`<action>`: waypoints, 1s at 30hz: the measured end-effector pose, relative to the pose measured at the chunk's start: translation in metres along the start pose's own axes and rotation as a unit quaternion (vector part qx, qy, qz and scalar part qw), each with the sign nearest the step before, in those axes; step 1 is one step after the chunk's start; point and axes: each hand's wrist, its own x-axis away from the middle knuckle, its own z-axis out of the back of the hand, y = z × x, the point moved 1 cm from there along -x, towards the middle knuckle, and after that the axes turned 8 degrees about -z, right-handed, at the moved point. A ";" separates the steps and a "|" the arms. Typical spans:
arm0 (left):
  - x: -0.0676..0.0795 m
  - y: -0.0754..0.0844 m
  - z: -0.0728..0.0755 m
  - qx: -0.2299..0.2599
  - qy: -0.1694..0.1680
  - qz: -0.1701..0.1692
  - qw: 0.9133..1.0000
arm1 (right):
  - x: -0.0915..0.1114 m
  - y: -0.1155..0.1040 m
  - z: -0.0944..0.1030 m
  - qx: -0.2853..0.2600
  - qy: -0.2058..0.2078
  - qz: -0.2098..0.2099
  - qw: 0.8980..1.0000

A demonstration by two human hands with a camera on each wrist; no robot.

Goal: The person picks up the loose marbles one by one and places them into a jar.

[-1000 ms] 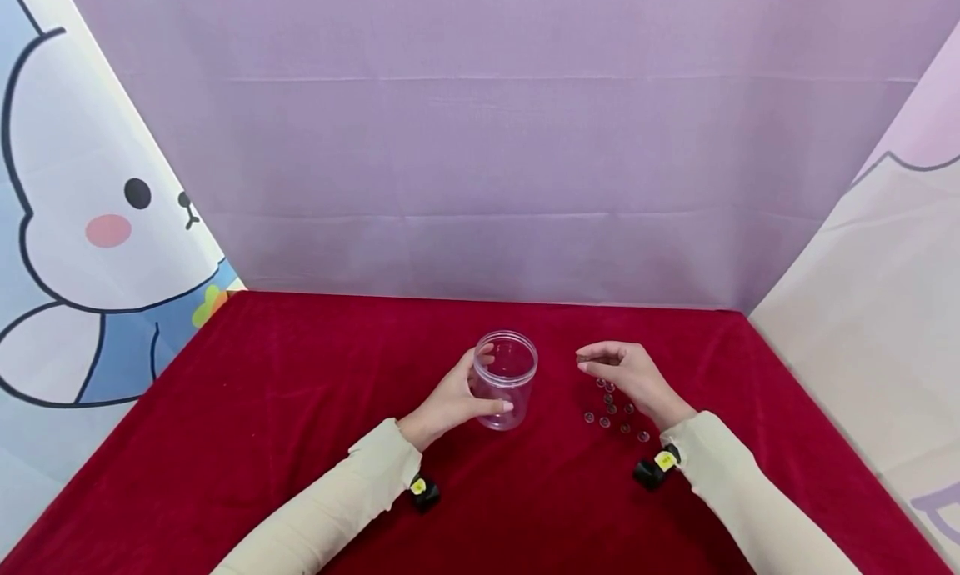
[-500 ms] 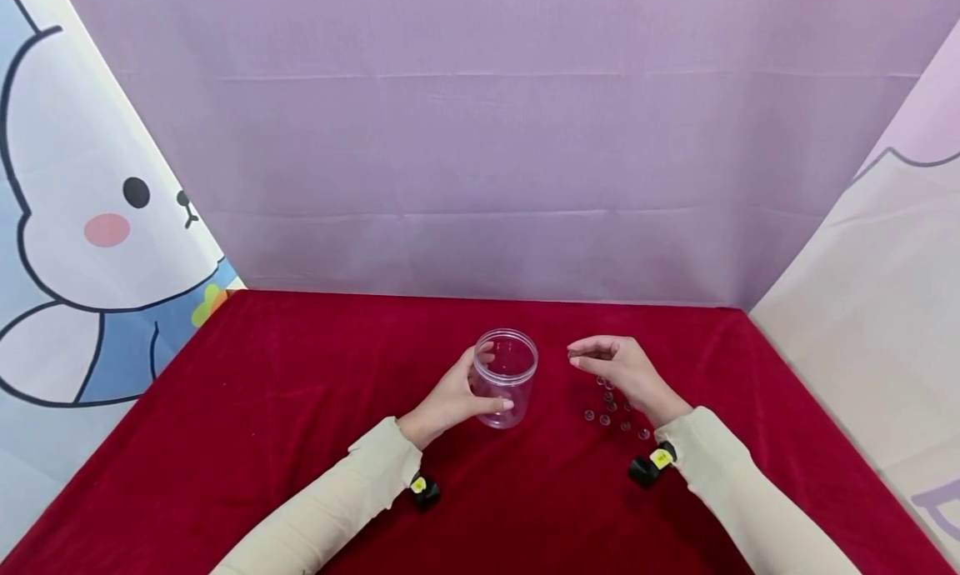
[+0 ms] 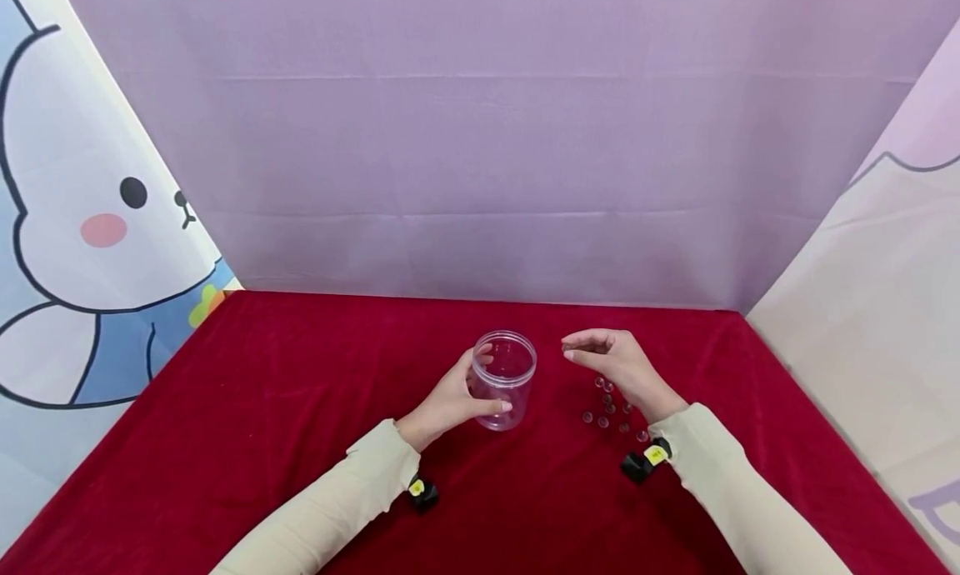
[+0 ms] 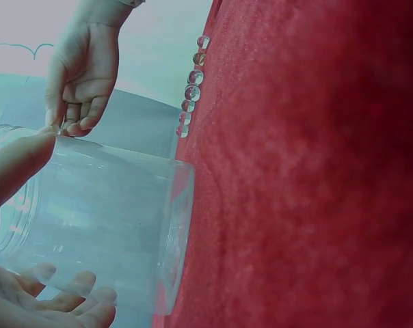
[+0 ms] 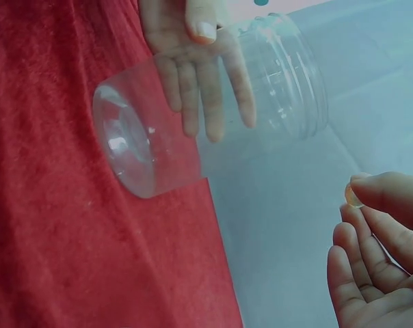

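Observation:
My left hand grips a clear plastic jar by its side, thumb in front and fingers behind. The jar is upright and lidless, its base right at the red cloth, and nothing shows inside it. To the right of the jar, my right hand is raised and pinches a small clear glass marble between thumb and forefinger. Several more glass marbles lie on the cloth below and in front of that hand; the left wrist view shows a row of these marbles past the jar.
A red velvet cloth covers the table. Behind it stands a lilac fabric backdrop. Printed panels close off both sides, the left panel bearing a cartoon animal. Black wrist devices hang under both cuffs.
My right hand has moved a little left and up toward the jar, carrying the pinched marble. My left hand and the jar have stayed in place.

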 end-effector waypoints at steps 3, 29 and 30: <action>0.000 0.000 0.000 0.003 0.000 0.001 1.000 | 0.000 -0.003 -0.001 -0.005 0.002 0.005 1.000; 0.010 0.035 0.000 0.011 -0.008 0.017 1.000 | -0.008 -0.027 -0.018 -0.016 -0.017 0.044 0.999; 0.011 0.035 0.000 0.011 -0.009 0.018 1.000 | -0.008 -0.027 -0.019 -0.016 -0.019 0.046 0.999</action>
